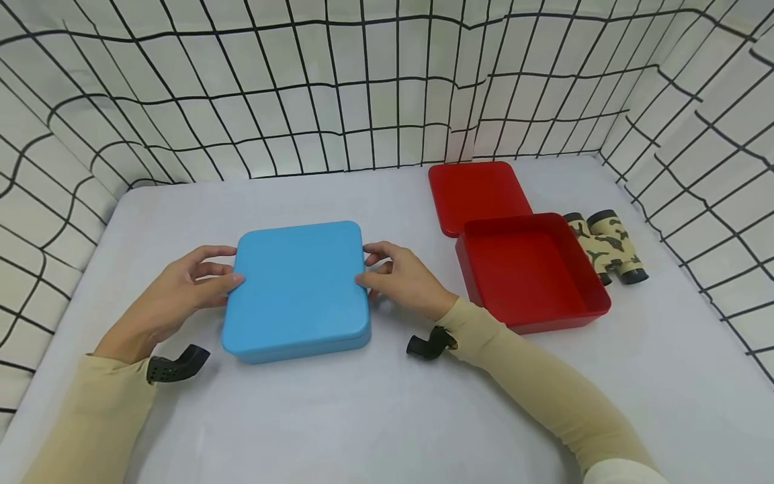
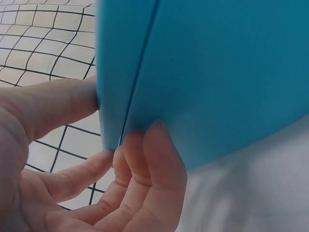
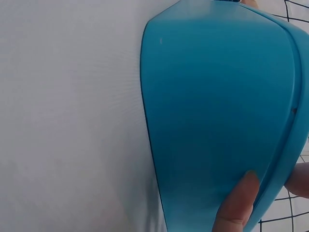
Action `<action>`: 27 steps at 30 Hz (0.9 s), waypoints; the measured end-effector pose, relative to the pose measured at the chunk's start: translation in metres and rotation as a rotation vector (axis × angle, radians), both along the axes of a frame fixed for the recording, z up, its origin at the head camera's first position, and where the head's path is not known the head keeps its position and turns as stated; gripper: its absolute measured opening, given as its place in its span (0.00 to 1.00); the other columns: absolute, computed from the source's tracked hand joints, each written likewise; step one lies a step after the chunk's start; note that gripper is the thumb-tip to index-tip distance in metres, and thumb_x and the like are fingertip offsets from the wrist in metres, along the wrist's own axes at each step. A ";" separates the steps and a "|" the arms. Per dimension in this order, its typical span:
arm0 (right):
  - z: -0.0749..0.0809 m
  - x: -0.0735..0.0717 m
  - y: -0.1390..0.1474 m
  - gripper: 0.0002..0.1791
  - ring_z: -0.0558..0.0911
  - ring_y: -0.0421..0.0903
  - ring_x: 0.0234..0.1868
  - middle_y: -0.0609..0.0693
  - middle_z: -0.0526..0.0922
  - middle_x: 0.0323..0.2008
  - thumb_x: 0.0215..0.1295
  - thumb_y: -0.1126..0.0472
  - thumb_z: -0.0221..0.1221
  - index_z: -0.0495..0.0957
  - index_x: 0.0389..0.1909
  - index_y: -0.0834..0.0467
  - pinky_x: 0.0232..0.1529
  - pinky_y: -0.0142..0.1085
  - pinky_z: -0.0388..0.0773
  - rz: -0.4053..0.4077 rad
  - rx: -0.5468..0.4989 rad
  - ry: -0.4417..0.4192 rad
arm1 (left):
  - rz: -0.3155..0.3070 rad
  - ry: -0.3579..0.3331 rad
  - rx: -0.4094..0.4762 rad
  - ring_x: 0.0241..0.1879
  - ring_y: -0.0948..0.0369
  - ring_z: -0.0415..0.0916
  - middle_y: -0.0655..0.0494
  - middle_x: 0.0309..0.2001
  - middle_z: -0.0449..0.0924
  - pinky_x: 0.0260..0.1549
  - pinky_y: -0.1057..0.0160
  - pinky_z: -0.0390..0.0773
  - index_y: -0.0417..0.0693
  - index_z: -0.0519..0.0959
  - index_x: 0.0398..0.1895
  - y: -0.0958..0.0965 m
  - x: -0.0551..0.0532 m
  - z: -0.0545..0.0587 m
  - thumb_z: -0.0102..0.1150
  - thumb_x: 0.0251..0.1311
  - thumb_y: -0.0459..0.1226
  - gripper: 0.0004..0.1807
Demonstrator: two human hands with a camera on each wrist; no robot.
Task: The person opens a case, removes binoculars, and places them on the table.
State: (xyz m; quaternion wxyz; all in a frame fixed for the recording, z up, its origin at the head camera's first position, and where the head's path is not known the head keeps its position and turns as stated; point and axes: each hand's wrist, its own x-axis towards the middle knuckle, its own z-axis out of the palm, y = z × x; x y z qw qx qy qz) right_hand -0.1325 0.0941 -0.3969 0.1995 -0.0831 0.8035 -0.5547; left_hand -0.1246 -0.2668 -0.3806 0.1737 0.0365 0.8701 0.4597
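A blue lidded box (image 1: pixel 296 289) lies on the white table, its lid on; the seam below the lid shows in both wrist views. At its left side my left hand (image 1: pixel 196 286) grips the edge, thumb on the lid (image 2: pixel 116 63) and curled fingertips (image 2: pixel 157 140) against the side wall around the seam. My right hand (image 1: pixel 399 277) holds the opposite side, thumb at the lid's top edge and fingers against the wall. In the right wrist view, one fingertip (image 3: pixel 244 193) presses the wall just below the seam.
To the right stands an uncovered red box (image 1: pixel 532 269), with a red lid (image 1: pixel 478 195) lying behind it. Camouflage-patterned binoculars (image 1: pixel 607 245) lie beside the red box's right side. Black wire grid (image 1: pixel 338 87) lines the back and both sides of the table (image 1: pixel 338 417).
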 end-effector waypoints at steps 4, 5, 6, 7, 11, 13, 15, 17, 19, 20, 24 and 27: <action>0.000 0.000 0.000 0.36 0.88 0.45 0.41 0.51 0.78 0.59 0.68 0.53 0.64 0.66 0.75 0.53 0.47 0.37 0.83 0.010 0.005 0.001 | 0.014 -0.020 -0.003 0.42 0.71 0.82 0.50 0.56 0.72 0.42 0.71 0.84 0.46 0.55 0.79 0.000 0.000 0.000 0.61 0.72 0.49 0.40; 0.000 0.000 0.000 0.36 0.88 0.45 0.41 0.51 0.78 0.59 0.68 0.53 0.64 0.66 0.75 0.53 0.47 0.37 0.83 0.011 0.005 0.001 | 0.018 -0.026 0.001 0.41 0.70 0.82 0.53 0.54 0.74 0.42 0.70 0.85 0.46 0.55 0.79 0.000 0.000 0.000 0.62 0.71 0.49 0.41; 0.000 0.000 0.000 0.35 0.88 0.45 0.41 0.51 0.78 0.59 0.68 0.53 0.64 0.66 0.75 0.53 0.47 0.37 0.83 0.013 0.007 0.002 | 0.024 -0.033 0.010 0.40 0.69 0.83 0.56 0.52 0.75 0.42 0.68 0.85 0.46 0.55 0.79 0.000 0.000 0.000 0.62 0.71 0.49 0.41; 0.001 0.000 0.000 0.35 0.88 0.45 0.41 0.51 0.78 0.59 0.68 0.53 0.64 0.66 0.75 0.54 0.47 0.37 0.83 0.013 0.007 0.004 | 0.030 -0.042 0.020 0.39 0.67 0.83 0.58 0.51 0.76 0.41 0.67 0.85 0.47 0.55 0.79 0.000 0.000 0.000 0.62 0.71 0.49 0.41; 0.001 0.001 0.000 0.35 0.87 0.45 0.42 0.51 0.78 0.57 0.69 0.53 0.64 0.67 0.74 0.54 0.48 0.37 0.83 0.017 0.013 0.014 | 0.037 -0.060 0.040 0.37 0.64 0.83 0.62 0.49 0.77 0.40 0.64 0.86 0.48 0.55 0.78 0.000 0.000 0.000 0.63 0.71 0.48 0.40; 0.001 0.001 0.000 0.34 0.87 0.45 0.42 0.51 0.79 0.57 0.69 0.53 0.64 0.67 0.74 0.54 0.48 0.37 0.83 0.017 0.014 0.017 | 0.033 -0.063 0.040 0.37 0.64 0.83 0.59 0.50 0.76 0.41 0.64 0.86 0.48 0.54 0.78 0.000 0.001 0.001 0.63 0.71 0.49 0.41; 0.001 0.001 0.001 0.34 0.87 0.45 0.42 0.51 0.79 0.56 0.68 0.53 0.64 0.67 0.73 0.54 0.48 0.37 0.83 0.016 0.015 0.017 | 0.026 -0.059 0.030 0.38 0.64 0.83 0.56 0.51 0.75 0.40 0.64 0.86 0.47 0.54 0.79 0.001 0.001 0.002 0.63 0.71 0.49 0.41; 0.000 0.000 0.002 0.34 0.87 0.46 0.42 0.51 0.79 0.55 0.68 0.53 0.64 0.68 0.73 0.55 0.47 0.37 0.83 0.015 0.011 0.016 | 0.018 -0.066 0.024 0.38 0.64 0.83 0.53 0.52 0.74 0.41 0.64 0.86 0.47 0.54 0.79 0.001 0.001 0.003 0.63 0.71 0.49 0.41; 0.000 0.001 0.002 0.33 0.87 0.46 0.42 0.51 0.79 0.55 0.68 0.53 0.64 0.68 0.72 0.55 0.47 0.37 0.83 0.016 0.008 0.014 | 0.010 -0.074 0.019 0.38 0.63 0.83 0.50 0.53 0.73 0.40 0.64 0.86 0.47 0.53 0.79 0.002 0.002 0.004 0.62 0.71 0.49 0.42; 0.000 0.001 0.002 0.33 0.87 0.46 0.42 0.51 0.79 0.55 0.68 0.53 0.65 0.69 0.72 0.55 0.46 0.37 0.83 0.016 0.005 0.012 | 0.005 -0.077 0.017 0.38 0.62 0.83 0.48 0.53 0.72 0.40 0.64 0.86 0.46 0.53 0.79 0.002 0.002 0.005 0.62 0.71 0.48 0.42; -0.001 0.001 0.002 0.33 0.87 0.46 0.41 0.51 0.80 0.54 0.67 0.54 0.65 0.69 0.72 0.55 0.46 0.36 0.82 0.019 0.001 0.005 | -0.001 -0.089 0.008 0.37 0.60 0.84 0.43 0.57 0.71 0.40 0.64 0.86 0.46 0.52 0.79 0.002 0.003 0.006 0.62 0.71 0.49 0.42; 0.000 0.001 0.003 0.33 0.87 0.46 0.41 0.51 0.80 0.54 0.67 0.54 0.65 0.69 0.72 0.55 0.46 0.36 0.82 0.023 -0.003 0.001 | -0.001 -0.089 0.001 0.36 0.59 0.84 0.40 0.58 0.71 0.40 0.64 0.86 0.46 0.52 0.79 0.002 0.003 0.006 0.62 0.71 0.49 0.43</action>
